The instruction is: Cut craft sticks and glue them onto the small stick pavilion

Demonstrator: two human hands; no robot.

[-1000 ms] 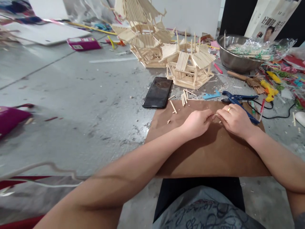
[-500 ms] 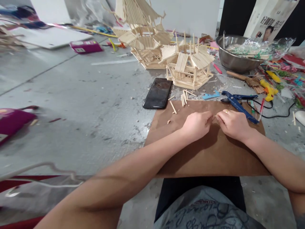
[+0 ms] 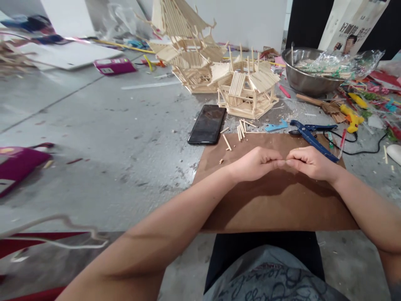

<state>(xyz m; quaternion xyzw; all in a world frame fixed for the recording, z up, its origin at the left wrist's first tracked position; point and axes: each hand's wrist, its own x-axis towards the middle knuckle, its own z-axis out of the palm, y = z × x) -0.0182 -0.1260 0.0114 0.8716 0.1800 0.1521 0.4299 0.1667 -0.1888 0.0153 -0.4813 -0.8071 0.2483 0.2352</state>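
Note:
Above the brown sheet [image 3: 266, 209], my left hand [image 3: 258, 164] and my right hand [image 3: 308, 163] meet fingertip to fingertip. Both hands are closed in a pinch. Something tiny and pale shows between the fingertips, too small to make out. Short wooden sticks [image 3: 240, 130] lie at the sheet's back left edge, beyond my left hand. Blue cutting pliers [image 3: 315, 140] rest at the back right, just beyond my right hand.
A black phone [image 3: 207, 124] lies left of the sticks. Behind stand a low stick model [image 3: 247, 92] and a taller stick tower [image 3: 188, 62]. At the right are a metal bowl [image 3: 305, 79], a yellow glue gun [image 3: 352, 118] and its cable.
The fingers of both hands have straightened somewhat and the fingertips have come together. My left hand has shifted slightly left. The camera view has moved a little.

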